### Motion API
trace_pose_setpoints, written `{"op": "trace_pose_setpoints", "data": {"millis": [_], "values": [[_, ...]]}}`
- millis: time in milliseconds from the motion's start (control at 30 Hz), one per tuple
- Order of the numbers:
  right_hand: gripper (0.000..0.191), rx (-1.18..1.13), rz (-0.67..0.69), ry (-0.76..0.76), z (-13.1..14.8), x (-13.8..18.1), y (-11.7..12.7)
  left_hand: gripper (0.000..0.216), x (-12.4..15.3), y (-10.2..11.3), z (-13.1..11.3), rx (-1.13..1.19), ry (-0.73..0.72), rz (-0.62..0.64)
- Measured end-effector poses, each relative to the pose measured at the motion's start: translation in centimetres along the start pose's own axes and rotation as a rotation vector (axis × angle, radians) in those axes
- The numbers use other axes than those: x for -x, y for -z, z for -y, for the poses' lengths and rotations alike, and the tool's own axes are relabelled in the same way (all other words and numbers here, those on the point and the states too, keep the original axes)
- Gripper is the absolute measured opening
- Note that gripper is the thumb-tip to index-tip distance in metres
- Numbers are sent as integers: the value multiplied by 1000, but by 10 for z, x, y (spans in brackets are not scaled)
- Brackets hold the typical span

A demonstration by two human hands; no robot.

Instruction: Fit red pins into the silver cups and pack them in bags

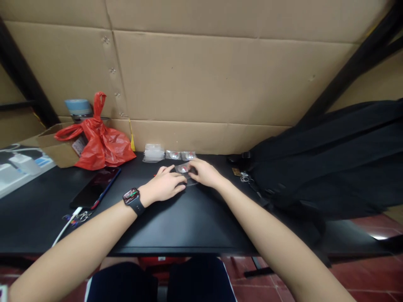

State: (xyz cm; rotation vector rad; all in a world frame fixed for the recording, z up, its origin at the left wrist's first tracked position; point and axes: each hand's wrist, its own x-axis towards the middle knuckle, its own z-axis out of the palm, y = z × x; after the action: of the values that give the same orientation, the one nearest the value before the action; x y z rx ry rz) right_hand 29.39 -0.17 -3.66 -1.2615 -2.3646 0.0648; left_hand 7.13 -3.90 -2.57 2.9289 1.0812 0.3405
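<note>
A small clear plastic packet (182,169) with a round, red-marked item in it sits between my two hands on the black table. My right hand (205,173) has its fingers bent and pinched at the packet's right edge. From the left, my left hand (166,185), below a black smartwatch (131,197), rests palm down with its fingers apart, the tips close to the packet. Whether they touch it, I cannot tell. Just behind lie two similar packets (173,155) in a row, beside a stack of clear plastic sleeves (153,153).
At the left are a red plastic bag (103,144), a cardboard box (58,147), a phone (96,187) on a white cable, keys (82,217) and a power strip (27,172). A black backpack (330,163) fills the right. Cardboard (201,79) walls the back.
</note>
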Motion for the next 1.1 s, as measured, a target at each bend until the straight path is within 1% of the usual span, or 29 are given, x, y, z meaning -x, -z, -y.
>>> {"op": "trace_pose_setpoints", "data": {"millis": [67, 133, 267, 333, 433, 500, 600, 633, 767, 867, 967, 1000, 1100], "values": [[12, -84, 59, 29, -4, 3, 8, 44, 1, 1, 1, -23, 21, -16], [16, -140, 95, 39, -6, 5, 15, 56, 1, 0, 2, -47, 32, -49], [24, -159, 159, 64, -9, 6, 23, 48, 1, -4, 4, -84, 32, -73], [24, -131, 161, 79, -11, 6, 22, 48, -1, -4, 4, -90, 44, -70], [37, -101, 136, 102, -13, 6, 17, 47, -3, -5, 6, -71, 60, -72], [31, -91, 119, 89, -14, 6, 12, 43, -5, -6, 8, -57, 63, -86], [13, -85, 100, 54, -15, 4, 7, 34, -7, -8, 11, -41, 91, -120], [9, -88, 95, 51, -15, 4, 7, 31, -8, -9, 12, -32, 107, -133], [10, -103, 83, 76, -15, 4, 9, 21, -9, -9, 17, 14, 153, -190], [9, -118, 83, 101, -13, 5, 12, 19, -8, -8, 19, 31, 170, -235], [20, -131, 67, 77, -11, 5, 10, 19, -9, -7, 20, 48, 212, -265], [20, -135, 64, 62, -11, 4, 9, 19, -9, -7, 20, 52, 222, -270], [6, -156, 44, 36, -13, 2, 7, 18, -10, -6, 20, 61, 243, -284]]}}
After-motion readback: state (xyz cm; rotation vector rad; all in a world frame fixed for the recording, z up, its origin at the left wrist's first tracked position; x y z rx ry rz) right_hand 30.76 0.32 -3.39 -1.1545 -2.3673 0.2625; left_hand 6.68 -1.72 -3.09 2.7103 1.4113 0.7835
